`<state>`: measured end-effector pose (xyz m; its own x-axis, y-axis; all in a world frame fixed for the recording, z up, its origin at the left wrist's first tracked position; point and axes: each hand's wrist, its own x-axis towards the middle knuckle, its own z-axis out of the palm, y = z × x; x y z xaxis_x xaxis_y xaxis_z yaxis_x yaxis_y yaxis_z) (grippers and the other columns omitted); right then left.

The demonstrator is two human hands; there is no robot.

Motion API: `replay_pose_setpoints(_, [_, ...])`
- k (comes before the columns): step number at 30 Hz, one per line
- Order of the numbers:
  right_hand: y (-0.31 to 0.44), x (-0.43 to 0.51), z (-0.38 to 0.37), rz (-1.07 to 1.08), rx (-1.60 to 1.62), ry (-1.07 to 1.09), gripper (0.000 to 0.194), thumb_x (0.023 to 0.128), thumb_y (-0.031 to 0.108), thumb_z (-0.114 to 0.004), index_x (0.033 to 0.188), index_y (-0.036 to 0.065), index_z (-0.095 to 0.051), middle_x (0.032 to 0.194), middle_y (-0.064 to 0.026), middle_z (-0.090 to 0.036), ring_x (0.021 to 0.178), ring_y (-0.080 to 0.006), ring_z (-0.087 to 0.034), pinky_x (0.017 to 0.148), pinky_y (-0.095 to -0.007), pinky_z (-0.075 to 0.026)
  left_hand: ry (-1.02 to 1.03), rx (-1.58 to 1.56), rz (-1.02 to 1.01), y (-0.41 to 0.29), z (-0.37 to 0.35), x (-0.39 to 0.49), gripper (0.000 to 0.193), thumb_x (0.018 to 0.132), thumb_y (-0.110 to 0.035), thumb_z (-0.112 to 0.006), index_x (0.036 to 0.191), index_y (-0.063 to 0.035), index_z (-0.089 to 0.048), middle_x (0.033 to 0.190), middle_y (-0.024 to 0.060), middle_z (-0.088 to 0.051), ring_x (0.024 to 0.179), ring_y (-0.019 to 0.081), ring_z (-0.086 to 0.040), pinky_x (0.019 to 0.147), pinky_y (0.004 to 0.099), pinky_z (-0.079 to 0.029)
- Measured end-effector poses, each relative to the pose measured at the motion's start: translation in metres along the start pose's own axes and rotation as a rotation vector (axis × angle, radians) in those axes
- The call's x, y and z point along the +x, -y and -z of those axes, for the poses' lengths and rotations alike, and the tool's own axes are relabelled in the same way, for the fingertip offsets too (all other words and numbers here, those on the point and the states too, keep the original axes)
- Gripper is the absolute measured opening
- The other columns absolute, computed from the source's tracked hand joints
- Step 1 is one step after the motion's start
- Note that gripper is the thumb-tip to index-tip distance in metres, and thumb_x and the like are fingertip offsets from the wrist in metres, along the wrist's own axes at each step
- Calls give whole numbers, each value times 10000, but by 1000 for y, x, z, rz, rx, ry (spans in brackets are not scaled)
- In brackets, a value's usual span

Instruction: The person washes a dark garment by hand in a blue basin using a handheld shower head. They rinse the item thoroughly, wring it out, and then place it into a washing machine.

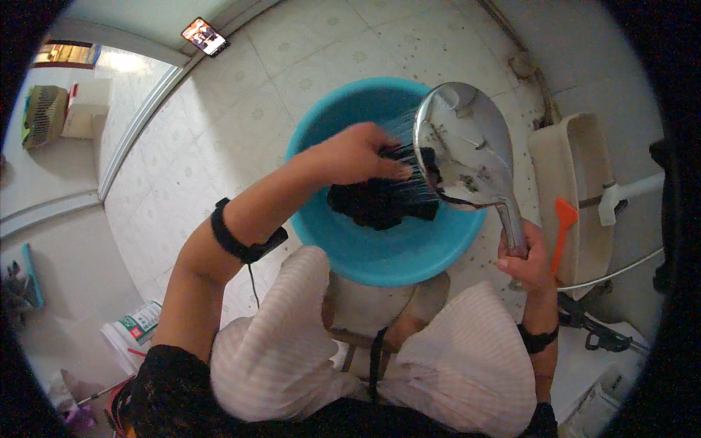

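Observation:
A chrome hand shower (465,145) sprays jets of water to the left. Its handle is in my right hand (528,260). Over the blue plastic basin (383,265), my left hand (356,153) grips part of a black cloth (378,205) in the spray. The rest of that cloth lies bunched on the basin's bottom. Some of the left fingers are hidden behind the fabric and the water. The basin stands on the tiled floor just beyond my knees.
To the right stands a beige plastic bin (539,180) with an orange scraper-like tool (564,219) against it. A lit phone (205,37) leans by the door frame. A white bucket (123,336) sits at lower left. Dark specks dot the floor tiles (323,44).

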<state>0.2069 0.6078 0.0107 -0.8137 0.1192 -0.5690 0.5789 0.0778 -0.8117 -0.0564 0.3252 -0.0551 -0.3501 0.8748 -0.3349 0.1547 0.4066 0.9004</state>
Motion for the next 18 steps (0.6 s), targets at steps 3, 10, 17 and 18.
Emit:
replay_pose_setpoints(3, [2, -3, 1, 49, 59, -26, 647, 611, 159, -828, 1190, 9, -580, 852, 0, -614, 702, -88, -588, 616, -244, -512, -97, -451, 76, -61, 25, -29, 349, 865, -305, -703, 1041, -6, -675, 856, 65, -683, 787, 141, -627, 756, 312, -503])
replay_pose_setpoints(10, [10, -6, -6, -29, 103, 27, 683, 611, 114, -824, 1226, -6, -551, 857, -12, -614, 707, -105, -603, 653, -258, -542, -283, -337, 5, -39, 19, -10, 327, 889, -252, -665, 1109, -12, -638, 884, 68, -678, 800, 148, -614, 797, 308, -501])
replay_pose_setpoints(17, [19, 4, -26, 12, -162, 100, 436, 631, 138, -780, 999, 26, -575, 792, 24, -558, 666, -51, -503, 595, -229, -437, -693, 703, -146, 18, -12, 3, 463, 819, -320, -649, 1204, -68, -595, 1169, 185, -546, 1103, 403, -525, 932, 483, -444])
replay_pose_setpoints(18, [23, 4, -29, 15, -170, 103, 348, 634, 149, -754, 914, 50, -573, 746, 43, -537, 622, -34, -461, 552, -214, -382, -745, 802, -265, 23, -17, 5, 495, 812, -340, -658, 1221, -70, -587, 1190, 184, -537, 1114, 411, -514, 961, 489, -432])
